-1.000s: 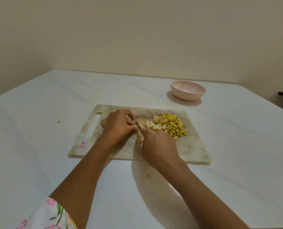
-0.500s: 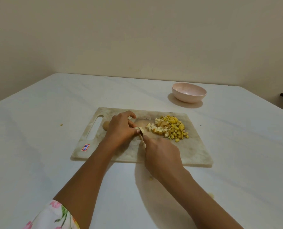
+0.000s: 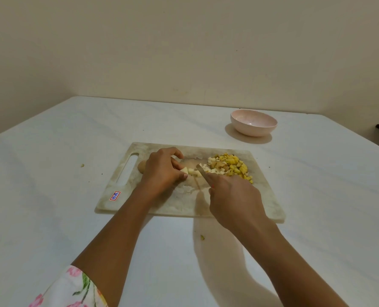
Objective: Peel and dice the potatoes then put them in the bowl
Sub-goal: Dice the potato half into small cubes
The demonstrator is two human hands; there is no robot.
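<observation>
Potato (image 3: pixel 192 172) nearly diced: your left hand (image 3: pixel 162 171) pinches it, right hand (image 3: pixel 233 196) grips the knife (image 3: pixel 200 170). Pile (image 3: pixel 233 166) by the board's (image 3: pixel 261 196) far edge, bowl (image 3: pixel 254 122) empty.

We read this as a home, likely a kitchen or dining corner. Plain cream walls (image 3: pixel 184 52) meet behind a white marble-look table (image 3: pixel 51 218). On it sit a worn cutting board (image 3: pixel 261 196) with diced potato (image 3: pixel 233 166) and a pink bowl (image 3: pixel 254 129). A floral sleeve (image 3: pixel 73 289) looks like house clothing.
</observation>
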